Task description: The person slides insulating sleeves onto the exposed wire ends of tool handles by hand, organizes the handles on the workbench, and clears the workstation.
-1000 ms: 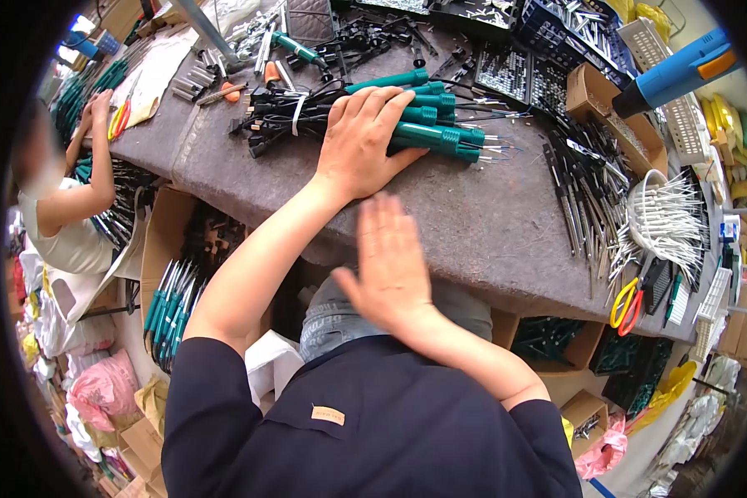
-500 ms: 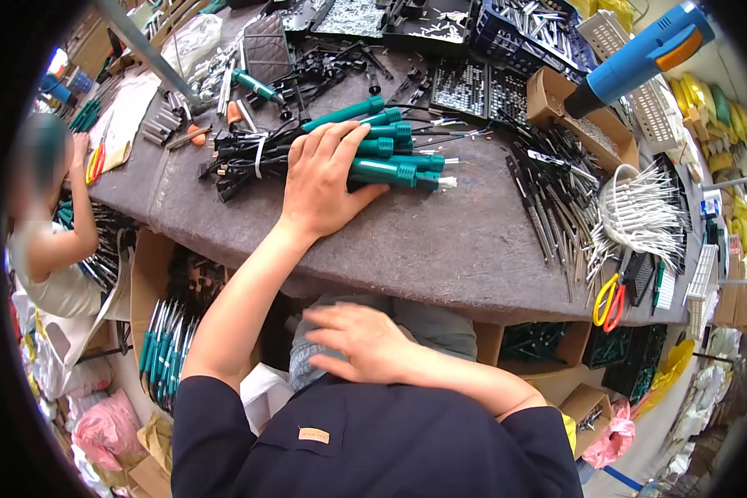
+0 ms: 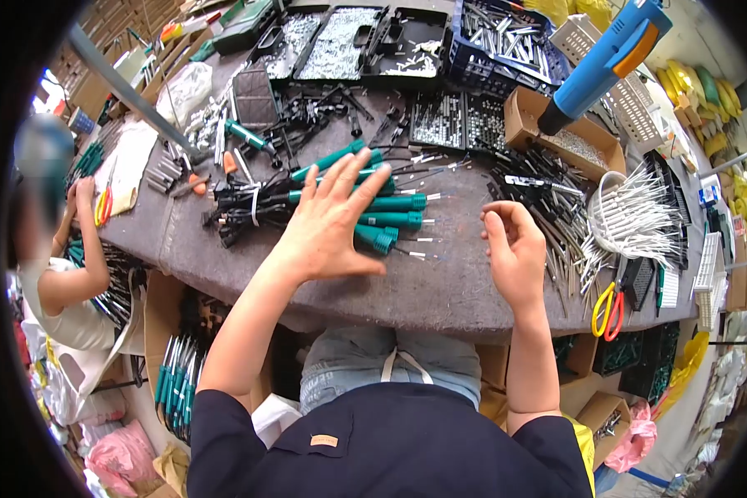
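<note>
A bundle of green soldering-iron handles [image 3: 398, 219] with threaded ends lies on the cloth-covered bench. Thin wires with pale tips stick out of the handles to the right. Their black cords [image 3: 232, 212] are gathered at the left by a white tie [image 3: 256, 204]. My left hand [image 3: 328, 228] is over the handles with its fingers spread; whether the palm presses on them is hidden. To the right of the wire tips, my right hand [image 3: 519, 257] is raised over the bench edge, its fingers loosely curled, and nothing shows in it.
A blue heat gun [image 3: 606, 66] stands at the upper right above a cardboard box [image 3: 577, 148]. White rods fill a round basket [image 3: 631, 212]; red-and-yellow scissors [image 3: 610, 307] lie at the front edge. Black trays [image 3: 340, 46] of small parts stand behind. Another person [image 3: 75, 266] sits at left.
My right hand has risen from my lap to above the bench at right. My left hand has loosened, its fingers now spread, and the green handles have fanned out toward me.
</note>
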### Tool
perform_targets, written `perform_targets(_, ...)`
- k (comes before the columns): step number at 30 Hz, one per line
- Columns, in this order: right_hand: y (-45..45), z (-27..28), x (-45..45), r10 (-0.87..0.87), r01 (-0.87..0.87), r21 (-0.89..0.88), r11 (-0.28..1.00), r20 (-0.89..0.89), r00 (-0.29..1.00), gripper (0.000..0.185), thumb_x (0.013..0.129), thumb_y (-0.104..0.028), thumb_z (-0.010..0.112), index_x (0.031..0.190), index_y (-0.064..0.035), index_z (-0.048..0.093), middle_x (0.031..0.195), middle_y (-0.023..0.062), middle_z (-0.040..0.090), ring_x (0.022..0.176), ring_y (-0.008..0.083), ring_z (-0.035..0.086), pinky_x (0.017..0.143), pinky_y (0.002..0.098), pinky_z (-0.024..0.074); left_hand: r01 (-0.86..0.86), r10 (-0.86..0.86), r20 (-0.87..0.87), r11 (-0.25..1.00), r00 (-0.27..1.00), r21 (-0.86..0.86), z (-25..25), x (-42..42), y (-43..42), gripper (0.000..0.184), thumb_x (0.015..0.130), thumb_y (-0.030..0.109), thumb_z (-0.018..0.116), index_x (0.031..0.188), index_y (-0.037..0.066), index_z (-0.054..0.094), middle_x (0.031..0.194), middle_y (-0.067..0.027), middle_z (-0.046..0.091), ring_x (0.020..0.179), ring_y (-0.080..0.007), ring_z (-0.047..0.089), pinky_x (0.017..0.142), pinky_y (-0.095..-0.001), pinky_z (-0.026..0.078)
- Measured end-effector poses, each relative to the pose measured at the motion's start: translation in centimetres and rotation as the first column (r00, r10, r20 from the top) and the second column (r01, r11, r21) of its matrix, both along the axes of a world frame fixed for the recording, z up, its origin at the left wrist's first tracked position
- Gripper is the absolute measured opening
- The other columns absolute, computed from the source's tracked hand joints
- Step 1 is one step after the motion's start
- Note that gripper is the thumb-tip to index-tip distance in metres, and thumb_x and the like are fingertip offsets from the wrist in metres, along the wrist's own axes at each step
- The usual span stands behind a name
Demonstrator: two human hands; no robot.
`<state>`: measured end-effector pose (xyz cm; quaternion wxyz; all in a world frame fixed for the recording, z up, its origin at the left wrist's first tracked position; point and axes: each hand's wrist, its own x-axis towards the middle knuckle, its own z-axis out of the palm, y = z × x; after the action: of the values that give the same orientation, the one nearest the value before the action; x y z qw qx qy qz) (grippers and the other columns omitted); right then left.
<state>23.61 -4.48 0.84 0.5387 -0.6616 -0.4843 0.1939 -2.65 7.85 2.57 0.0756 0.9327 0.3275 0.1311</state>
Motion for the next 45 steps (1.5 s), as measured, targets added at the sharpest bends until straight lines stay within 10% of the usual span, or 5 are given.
perform_targets(7, 9.4, 1.6, 1.2, -0.01, 0.025, 0.11, 0.994, -0.133, 0.991, 0.019, 0.107, -0.013, 0.059, 0.117, 0.0007, 0.068, 0.092, 0.0069, 0.075, 0.074, 0.0113, 0.069, 0.066, 0.0264, 0.0549, 0.015, 0.009, 0.156, 0.988, 0.988, -0.153, 0.9, 5.5, 6.5, 0.057, 0.094, 0.041, 0.076, 0.134, 0.003, 0.063, 0.131, -0.0224, 0.067, 0.122, -0.0409, 0.063, 0.106, -0.0473, 0.049)
perform_targets(20, 10.5, -0.6, 1.0, 0.087, -0.049, 0.23, 0.972, -0.16, 0.983, 0.025, 0.113, -0.013, 0.048, 0.128, 0.0021, 0.061, 0.105, 0.0092, 0.072, 0.099, 0.016, 0.068, 0.09, 0.0314, 0.0543, 0.015, -0.012, 0.015, 0.983, 1.0, -0.181, -0.7, 8.0, 8.1, 0.027, 0.077, 0.024, 0.079, 0.097, 0.006, 0.073, 0.103, -0.0132, 0.068, 0.11, -0.0341, 0.061, 0.095, -0.047, 0.049)
perform_targets(31, 10.6, -1.1, 1.0, 0.087, -0.023, 0.241, 0.97, -0.258, 0.962, 0.025, 0.113, -0.012, 0.046, 0.13, 0.0008, 0.058, 0.111, 0.01, 0.069, 0.107, 0.0185, 0.066, 0.097, 0.0337, 0.0521, 0.069, -0.002, 0.19, 0.936, 0.982, -0.345, -0.4, 6.5, 8.9, 0.032, 0.085, 0.02, 0.071, 0.111, 0.001, 0.069, 0.108, -0.0205, 0.069, 0.104, -0.0376, 0.065, 0.093, -0.0443, 0.052)
perform_targets(38, 11.9, -1.1, 0.1, 0.444, -0.482, -0.021, 0.876, 0.428, 0.787, 0.024, 0.102, -0.011, 0.059, 0.12, 0.0023, 0.067, 0.12, 0.0193, 0.069, 0.122, 0.0385, 0.061, 0.109, 0.046, 0.0463, 0.12, 0.029, 0.311, 0.884, 0.95, -0.451, 0.8, 5.6, 9.1, 0.029, 0.085, 0.019, 0.071, 0.105, -0.001, 0.069, 0.099, -0.0218, 0.068, 0.1, -0.0385, 0.065, 0.09, -0.0441, 0.052)
perform_targets(45, 9.6, 0.0, 1.0, 0.592, -0.541, -0.242, 0.806, 0.312, 0.743, 0.022, 0.102, -0.015, 0.06, 0.113, 0.0006, 0.071, 0.125, 0.0179, 0.069, 0.126, 0.0349, 0.06, 0.109, 0.0439, 0.0467, 0.137, 0.025, 0.362, 0.899, 0.932, -0.416, 0.5, 5.4, 9.1, 0.03, 0.084, 0.018, 0.071, 0.106, -0.002, 0.069, 0.1, -0.0223, 0.068, 0.099, -0.0386, 0.065, 0.089, -0.0432, 0.052)
